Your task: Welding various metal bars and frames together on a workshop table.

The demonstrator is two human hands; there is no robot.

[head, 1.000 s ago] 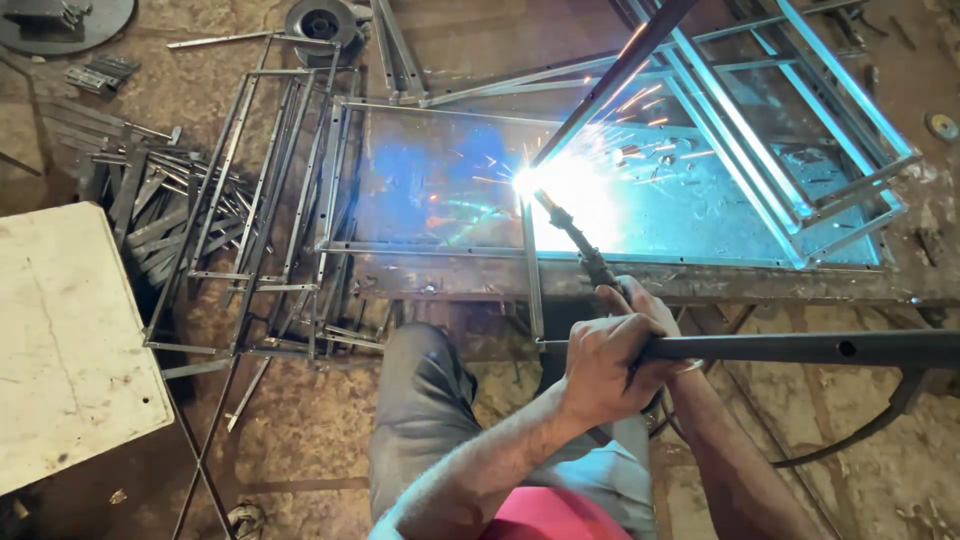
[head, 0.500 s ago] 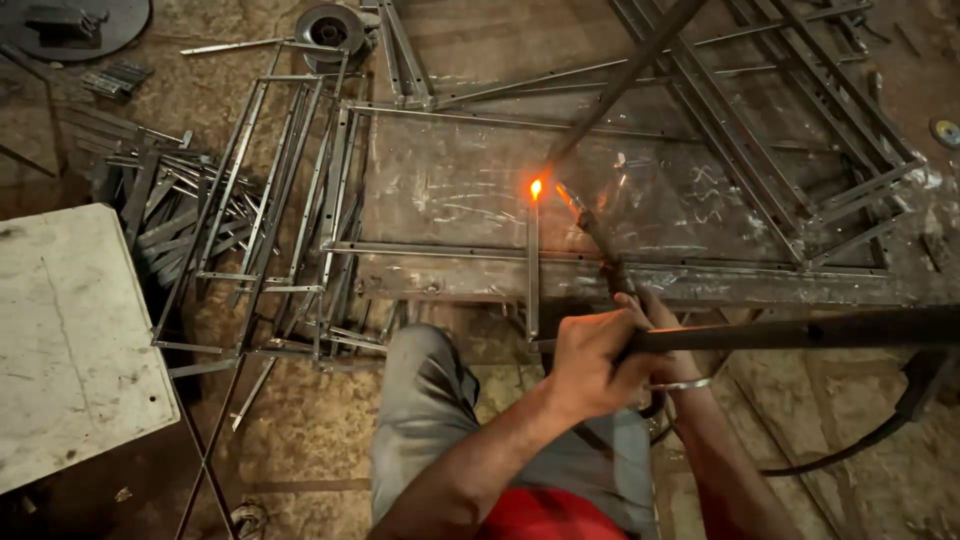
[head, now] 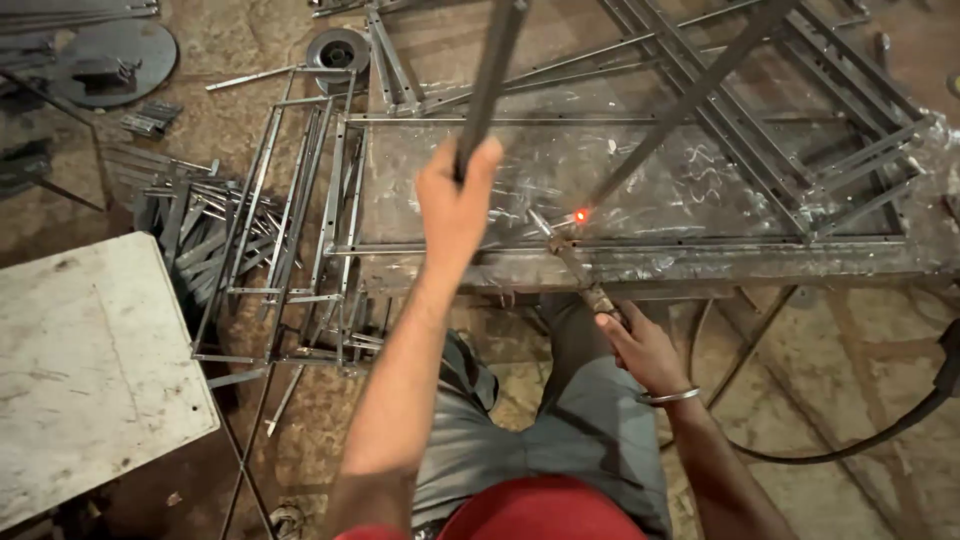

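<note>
The left arm stretches forward and up, its left hand (head: 455,205) clenched in a fist. The right hand (head: 640,345) sits lower and nearer the body, fingers curled closed, wrist bent.

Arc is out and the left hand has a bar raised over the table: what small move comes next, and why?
Probably lower the bar toward the joint. The left hand grips the bar above the table, while the right hand holds the electrode holder with its rod at the joint. The joint glows orange with no arc, so a tap there seems likely.
</note>
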